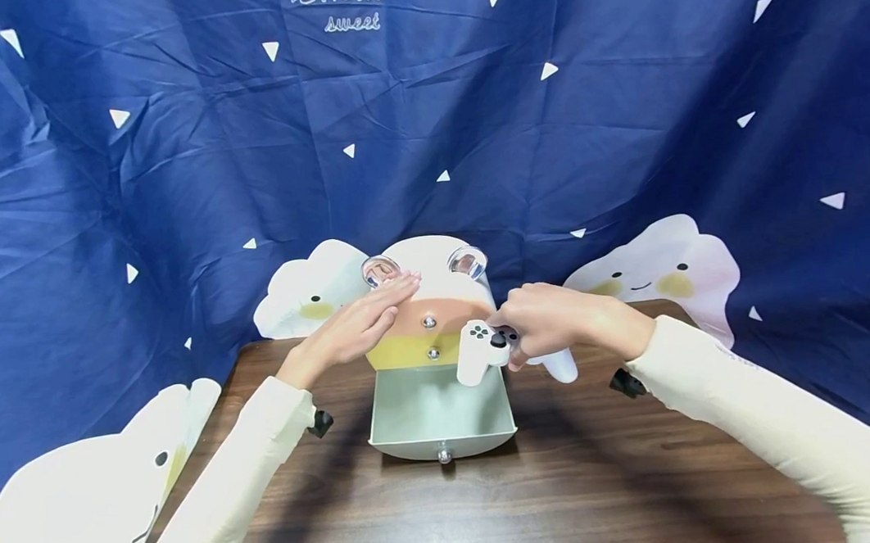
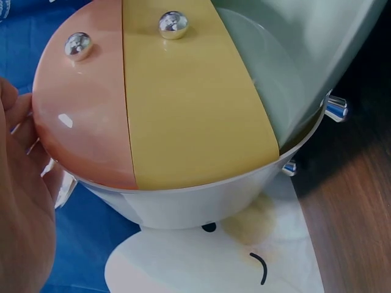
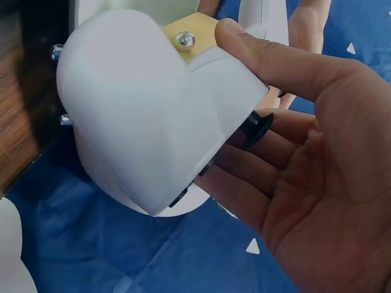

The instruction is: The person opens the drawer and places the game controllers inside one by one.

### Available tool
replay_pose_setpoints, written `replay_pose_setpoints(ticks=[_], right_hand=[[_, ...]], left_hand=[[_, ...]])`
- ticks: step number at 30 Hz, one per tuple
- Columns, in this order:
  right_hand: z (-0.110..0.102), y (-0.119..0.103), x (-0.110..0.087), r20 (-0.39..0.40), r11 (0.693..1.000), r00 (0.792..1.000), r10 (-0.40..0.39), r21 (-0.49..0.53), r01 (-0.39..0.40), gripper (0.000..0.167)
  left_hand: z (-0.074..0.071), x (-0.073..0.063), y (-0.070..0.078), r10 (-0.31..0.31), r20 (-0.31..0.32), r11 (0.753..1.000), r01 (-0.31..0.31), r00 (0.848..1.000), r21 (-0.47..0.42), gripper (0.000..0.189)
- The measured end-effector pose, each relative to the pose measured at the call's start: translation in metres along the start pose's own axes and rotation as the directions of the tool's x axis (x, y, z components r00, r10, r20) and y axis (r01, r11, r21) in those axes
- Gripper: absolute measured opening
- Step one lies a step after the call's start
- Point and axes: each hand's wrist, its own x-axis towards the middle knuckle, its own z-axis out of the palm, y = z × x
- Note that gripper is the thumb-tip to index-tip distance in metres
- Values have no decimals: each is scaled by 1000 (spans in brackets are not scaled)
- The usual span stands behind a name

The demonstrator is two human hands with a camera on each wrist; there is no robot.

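My right hand point(image 1: 556, 318) grips a white game controller point(image 1: 475, 360) by its middle, holding it over the right side of a pulled-out pale green drawer point(image 1: 420, 407). In the right wrist view the controller's white grip point(image 3: 122, 104) faces the camera, the thumb on one side and fingers on the other. The drawer belongs to a small rounded cabinet point(image 1: 435, 267) with peach and yellow drawer fronts, both closed. My left hand point(image 1: 359, 318), fingers straight, lies against the cabinet's upper left; in the left wrist view its fingers point(image 2: 24, 131) are beside the peach front point(image 2: 85, 116).
Two shiny round ornaments point(image 1: 468, 262) stick up from the cabinet top. It stands on a dark wooden table point(image 1: 448, 517). White cloud-shaped cutouts point(image 1: 664, 272) stand around the table's edges, and a blue cloth point(image 1: 426, 100) hangs behind.
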Motion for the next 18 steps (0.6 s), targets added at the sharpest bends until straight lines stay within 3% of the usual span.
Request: replay_pose_setpoints(ticks=[10, 18], right_hand=[[0, -7, 20, -4, 999, 999, -33, -4, 33, 28], [0, -15, 37, 45, 999, 998, -39, 1, 39, 28]], left_hand=[[1, -4, 0, -4, -4, 1000, 4, 1000, 4, 52], [-1, -4, -1, -16, 9, 1000, 16, 1000, -5, 52]])
